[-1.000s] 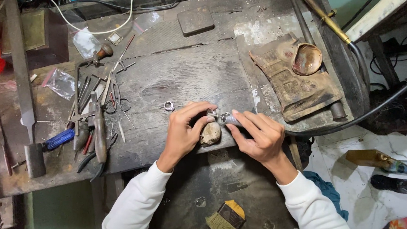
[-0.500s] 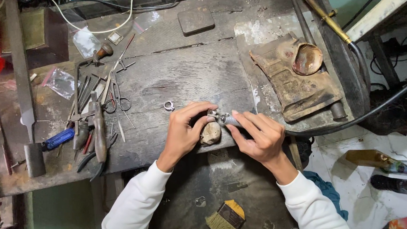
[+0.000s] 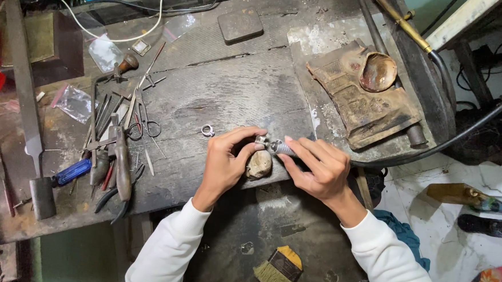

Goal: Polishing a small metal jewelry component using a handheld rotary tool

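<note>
My left hand [image 3: 225, 161] pinches a small silver ring [image 3: 261, 140] at its fingertips over the worn wooden bench pin [image 3: 259, 165] at the front edge of the workbench [image 3: 230, 94]. My right hand [image 3: 317, 164] grips a metal rotary handpiece [image 3: 283, 148] whose tip touches the ring. A black flexible hose [image 3: 434, 148] runs from the handpiece off to the right. Another small silver ring [image 3: 207, 131] lies on the bench just left of my left hand.
Pliers, scissors, files and a blue-handled tool [image 3: 72, 171] lie in a heap at the left. A charred soldering block with a metal dish [image 3: 379, 72] sits at the right. A brush [image 3: 278, 269] lies on the tray below the bench. A dark square block [image 3: 240, 25] is at the back.
Both hands stay at the bench pin; the fingers have only shifted slightly on the ring and handpiece.
</note>
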